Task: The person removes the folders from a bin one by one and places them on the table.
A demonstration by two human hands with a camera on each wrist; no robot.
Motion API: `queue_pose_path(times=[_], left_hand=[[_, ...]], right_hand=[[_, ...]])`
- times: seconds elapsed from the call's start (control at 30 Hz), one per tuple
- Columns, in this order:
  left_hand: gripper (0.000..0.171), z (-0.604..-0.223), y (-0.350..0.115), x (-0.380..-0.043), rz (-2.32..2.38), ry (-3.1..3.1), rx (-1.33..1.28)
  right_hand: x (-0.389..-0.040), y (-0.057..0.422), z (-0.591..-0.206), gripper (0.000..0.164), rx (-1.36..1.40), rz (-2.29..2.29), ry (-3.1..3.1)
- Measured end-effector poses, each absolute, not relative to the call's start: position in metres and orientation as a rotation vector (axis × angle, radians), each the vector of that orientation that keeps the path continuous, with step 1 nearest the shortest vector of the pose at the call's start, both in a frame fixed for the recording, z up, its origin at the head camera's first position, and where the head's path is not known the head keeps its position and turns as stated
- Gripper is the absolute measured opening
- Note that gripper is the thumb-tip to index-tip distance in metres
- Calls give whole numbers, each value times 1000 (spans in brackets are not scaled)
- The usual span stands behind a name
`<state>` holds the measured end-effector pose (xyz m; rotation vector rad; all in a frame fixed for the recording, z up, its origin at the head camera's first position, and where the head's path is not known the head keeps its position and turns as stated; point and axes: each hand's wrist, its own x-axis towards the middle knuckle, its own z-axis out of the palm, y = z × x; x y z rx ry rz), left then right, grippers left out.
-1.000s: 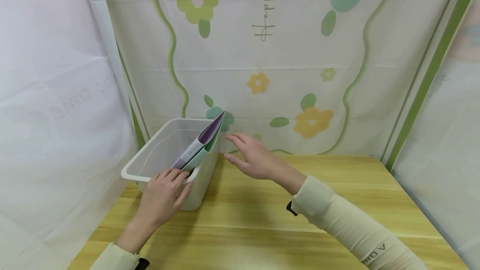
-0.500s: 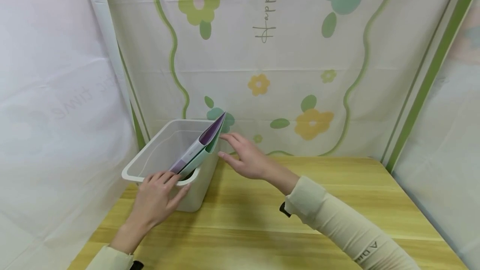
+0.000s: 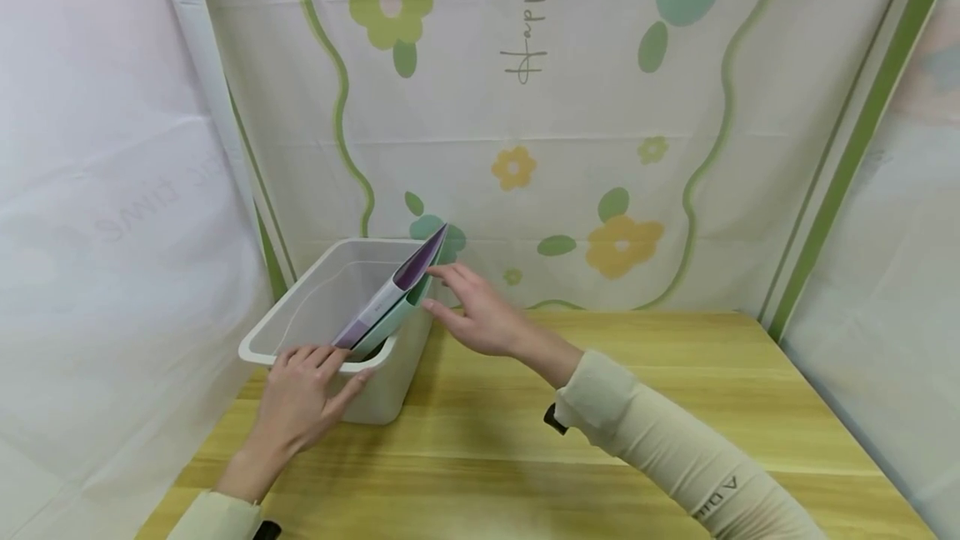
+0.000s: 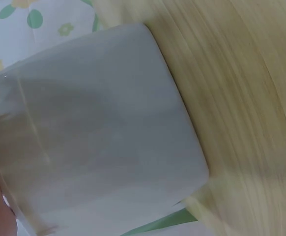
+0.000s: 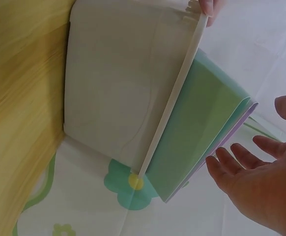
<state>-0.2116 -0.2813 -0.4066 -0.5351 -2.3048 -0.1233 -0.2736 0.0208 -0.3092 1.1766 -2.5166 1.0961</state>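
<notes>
Fingers (image 3: 303,358) of the left hand (image 3: 292,407) bent over the near rim of the white bin (image 3: 378,402), side by side, thumb against the outer side; clamped on that rim. Fingers (image 3: 454,280) of the right hand (image 3: 480,315) nearly straight, thumb held apart, gripping nothing, at the right side of the bin beside its projecting contents.

Found in the bin: purple folder (image 3: 375,308) and mint-green folder (image 5: 199,113), both tilted, lower ends within, upper ends out past the far right of the rim. Purple folder innermost, pale spine upward; mint-green folder alongside it, toward the bin's right rim. Unable to confirm from these angles whether touched by the right fingertips; very near at least.

Bin upright on the wood-grain surface (image 3: 465,457), outer wall filling most of the left wrist view. Right of the bin, pale sleeve (image 3: 660,432) with dark lettering, small black item (image 3: 555,418) at the cuff. Behind the bin, white hanging sheet (image 3: 600,107) printed with yellow-green, teal and orange flowers and a sideways "Happy". Left of the bin, second white sheet (image 3: 97,190), lettering faint.
</notes>
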Motion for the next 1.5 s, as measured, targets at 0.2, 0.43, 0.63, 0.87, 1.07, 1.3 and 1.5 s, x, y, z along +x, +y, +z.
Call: queue_pose_path(times=[0.2, 0.43, 0.63, 0.87, 1.07, 1.3, 1.5], left_hand=[[53, -407, -283, -215, -125, -2266, -557], [51, -409, -286, -218, -120, -2249, -595], [50, -410, -288, -220, -131, -2253, -608], [52, -411, -286, -222, -145, -2241, -612], [54, -412, -286, -221, -150, -2240, -610], [57, -412, -285, -222, -146, -2233, -604], [57, -413, -286, -221, -145, -2229, -601]], right_hand=[[-272, 15, -307, 53, 1200, 1133, -2472], [-269, 11, -306, 51, 1194, 1209, -2458], [-267, 8, -305, 48, 1178, 1302, -2439], [-260, -2, -302, 40, 1189, 1431, -2390], [-257, -7, -301, 37, 1161, 1484, -2377], [-255, -9, -300, 36, 1107, 1482, -2414], [-254, -11, -299, 42, 1115, 1470, -2425]])
